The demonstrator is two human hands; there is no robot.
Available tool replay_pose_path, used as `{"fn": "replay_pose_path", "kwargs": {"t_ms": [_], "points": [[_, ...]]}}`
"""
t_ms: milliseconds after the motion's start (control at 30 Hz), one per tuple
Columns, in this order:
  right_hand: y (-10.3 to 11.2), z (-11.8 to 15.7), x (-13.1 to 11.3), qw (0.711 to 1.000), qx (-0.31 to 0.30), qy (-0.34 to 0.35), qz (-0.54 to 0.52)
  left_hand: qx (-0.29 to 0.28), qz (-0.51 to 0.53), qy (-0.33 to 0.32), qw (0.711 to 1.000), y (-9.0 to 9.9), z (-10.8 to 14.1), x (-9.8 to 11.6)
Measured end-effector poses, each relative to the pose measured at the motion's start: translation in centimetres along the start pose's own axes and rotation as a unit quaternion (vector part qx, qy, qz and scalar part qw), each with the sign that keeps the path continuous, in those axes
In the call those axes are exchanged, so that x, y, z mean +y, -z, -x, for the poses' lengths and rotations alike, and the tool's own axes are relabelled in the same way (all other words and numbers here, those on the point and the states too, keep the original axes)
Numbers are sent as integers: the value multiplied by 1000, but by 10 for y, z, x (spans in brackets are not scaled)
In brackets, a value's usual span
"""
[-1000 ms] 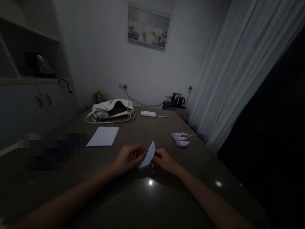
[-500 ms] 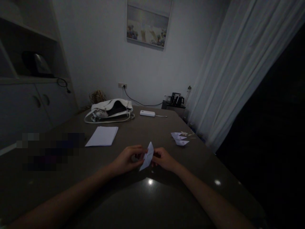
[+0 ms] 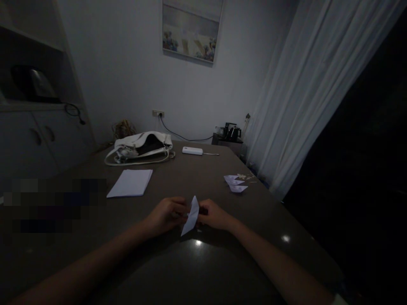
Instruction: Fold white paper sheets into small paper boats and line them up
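A folded white paper boat (image 3: 192,217) is held upright on a slant between my two hands, just over the dark table (image 3: 178,271). My left hand (image 3: 167,216) grips its left side with curled fingers, their tips partly hidden by the paper. From the other side, my right hand (image 3: 213,214) pinches it with thumb and fingers. Three similar paper boats (image 3: 235,184) sit close together farther off on the right. A stack of white paper (image 3: 131,183) lies to the left, beyond my left hand.
At the table's far side are a white handbag (image 3: 143,148) and a white power bank (image 3: 192,151) with a short cable. Small pale pieces (image 3: 245,176) lie beside the boats. A black kettle (image 3: 234,133) stands past the table, near a white curtain (image 3: 286,84).
The paper boat and both hands sit slightly lower and more to the left in view. The whole scene has shifted left as my head turned a little. Both hands keep their hold.
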State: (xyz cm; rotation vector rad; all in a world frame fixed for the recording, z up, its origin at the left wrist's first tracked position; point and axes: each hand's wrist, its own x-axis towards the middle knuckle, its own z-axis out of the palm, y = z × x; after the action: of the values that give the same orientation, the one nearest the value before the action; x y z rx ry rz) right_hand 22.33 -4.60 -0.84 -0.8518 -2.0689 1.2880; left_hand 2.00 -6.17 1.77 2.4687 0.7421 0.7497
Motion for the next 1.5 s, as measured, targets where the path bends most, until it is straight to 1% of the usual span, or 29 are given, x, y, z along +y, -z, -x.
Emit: {"fn": "replay_pose_path", "kwargs": {"t_ms": [233, 400, 467, 600, 733, 833, 1033, 1167, 1267, 1367, 1500], "points": [[0, 1, -2, 1000, 3, 9, 9, 10, -5, -21, 1000, -3, 1, -5], [0, 1, -2, 1000, -11, 6, 12, 0, -20, -15, 1000, -3, 1, -4], [0, 0, -2, 1000, -13, 6, 2, 5, -26, -11, 1000, -3, 1, -3], [1, -2, -2, 1000, 4, 0, -13, 47, -25, -3, 999, -5, -1, -1], [1, -3, -5, 1000, 31, -2, 1, 77, 13, 13, 997, -5, -5, 1], [1, -2, -7, 999, 38, 6, 9, 92, 41, 25, 995, -5, -6, 2], [1, -2, -6, 999, 36, 13, 16, 95, 64, 35, 993, -6, -5, 3], [1, -3, -2, 997, 64, 24, 45, 76, 66, 34, 994, -1, -5, 7], [2, -2, -2, 993, 82, 35, 82, 80, 50, 34, 995, 0, -4, 8], [2, 0, -5, 986, 109, 43, 121, 93, 34, 45, 994, -2, -5, 6], [3, 1, -9, 980, 129, 39, 149, 80, 63, 58, 993, -6, -6, 1]]}}
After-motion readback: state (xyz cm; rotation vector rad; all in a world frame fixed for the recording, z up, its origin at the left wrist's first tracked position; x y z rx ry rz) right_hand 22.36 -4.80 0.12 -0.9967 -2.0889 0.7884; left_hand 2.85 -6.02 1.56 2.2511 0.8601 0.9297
